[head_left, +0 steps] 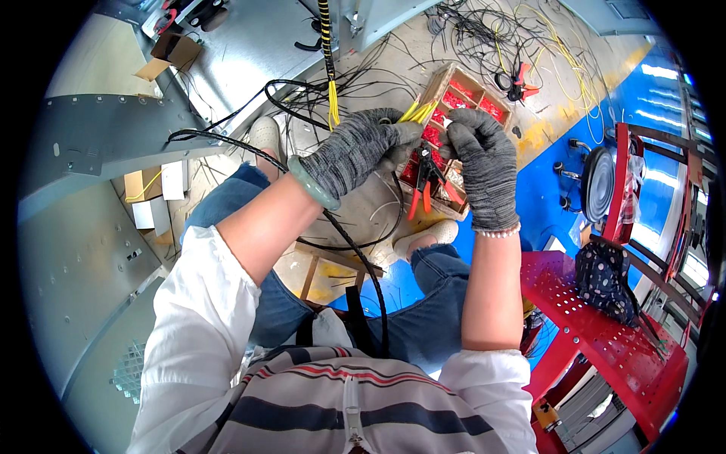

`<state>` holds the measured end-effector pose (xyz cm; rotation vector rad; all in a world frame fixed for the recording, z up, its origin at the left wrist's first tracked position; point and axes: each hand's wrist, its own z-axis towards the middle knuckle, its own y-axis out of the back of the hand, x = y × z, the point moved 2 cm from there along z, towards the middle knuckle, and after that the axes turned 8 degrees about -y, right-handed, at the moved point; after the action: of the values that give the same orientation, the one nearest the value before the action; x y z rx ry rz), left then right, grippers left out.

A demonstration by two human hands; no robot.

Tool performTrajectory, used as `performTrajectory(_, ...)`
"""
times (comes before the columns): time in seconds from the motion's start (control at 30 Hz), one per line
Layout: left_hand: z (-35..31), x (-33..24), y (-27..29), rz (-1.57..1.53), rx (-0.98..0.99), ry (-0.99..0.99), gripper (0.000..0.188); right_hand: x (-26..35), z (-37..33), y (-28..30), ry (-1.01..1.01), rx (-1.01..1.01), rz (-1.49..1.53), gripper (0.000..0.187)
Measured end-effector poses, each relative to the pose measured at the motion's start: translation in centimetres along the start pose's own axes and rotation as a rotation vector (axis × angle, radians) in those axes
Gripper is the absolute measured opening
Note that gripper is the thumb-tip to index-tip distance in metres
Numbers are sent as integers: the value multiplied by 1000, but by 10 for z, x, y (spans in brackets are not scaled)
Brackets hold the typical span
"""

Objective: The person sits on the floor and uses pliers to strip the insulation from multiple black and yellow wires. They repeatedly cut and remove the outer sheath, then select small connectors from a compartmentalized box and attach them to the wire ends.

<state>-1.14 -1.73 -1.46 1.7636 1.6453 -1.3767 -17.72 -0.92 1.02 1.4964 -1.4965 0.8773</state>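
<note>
My left hand (pixel 355 147), in a grey knit glove, is closed round a bundle of yellow wires (pixel 416 112) whose ends stick out past the fingers. Close beside it, my right hand (pixel 484 166), gloved alike, has its fingers pinched together; a small whitish bit shows at the tips, too small to name. Below both hands is a wooden compartment box (pixel 508 115) with many small red pieces (pixel 457 98). A crimping tool with red handles (pixel 427 180) rests on the box's near part. Black cable (pixel 355 242) loops under my left forearm.
Loose black and yellow wires (pixel 484 34) litter the floor beyond the box, with red-handled cutters (pixel 522 83) among them. Grey metal cabinet panels (pixel 91 250) stand on the left. To the right are a round stool (pixel 597 181) and a red perforated bench (pixel 560 295) with a dark bag (pixel 607 280).
</note>
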Motion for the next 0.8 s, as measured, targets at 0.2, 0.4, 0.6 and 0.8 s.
performTrajectory(0.2, -2, -9, -3, 268, 45, 11, 27, 2, 2, 2, -17, 13, -48, 19)
performTrajectory(0.4, -2, 1, -5, 365, 6, -191, 26, 1, 4, 2, 59, 28, -110, 18)
performTrajectory(0.6, -7, -8, -4, 473, 88, -53, 26, 1, 2, -1, -45, 119, 109, 14)
performTrajectory(0.8, -1, 6, 8, 1047, -4, -901, 22, 0, 3, -4, 42, 108, 73, 14)
